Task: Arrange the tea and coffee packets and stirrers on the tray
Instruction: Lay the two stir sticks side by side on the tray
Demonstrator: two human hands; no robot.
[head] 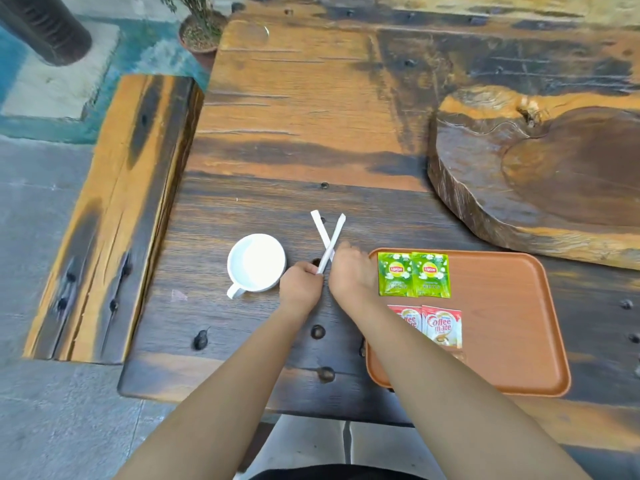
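An orange tray (502, 327) lies on the wooden table at the right. Two green Lipton tea packets (414, 274) lie side by side at its far left corner. Below them sit two red-and-white Coffee mate packets (438, 325), partly hidden by my right forearm. Two white paper-wrapped stirrers cross in an X left of the tray. My left hand (300, 287) grips the lower end of one stirrer (334, 239). My right hand (351, 275) is closed over the lower end of the other stirrer (318, 225).
A white cup (256, 263) with its handle toward me stands left of my hands. A thick wooden slab (540, 174) lies behind the tray. A wooden bench (114, 216) runs along the table's left side, and a potted plant (202, 29) stands on the floor beyond.
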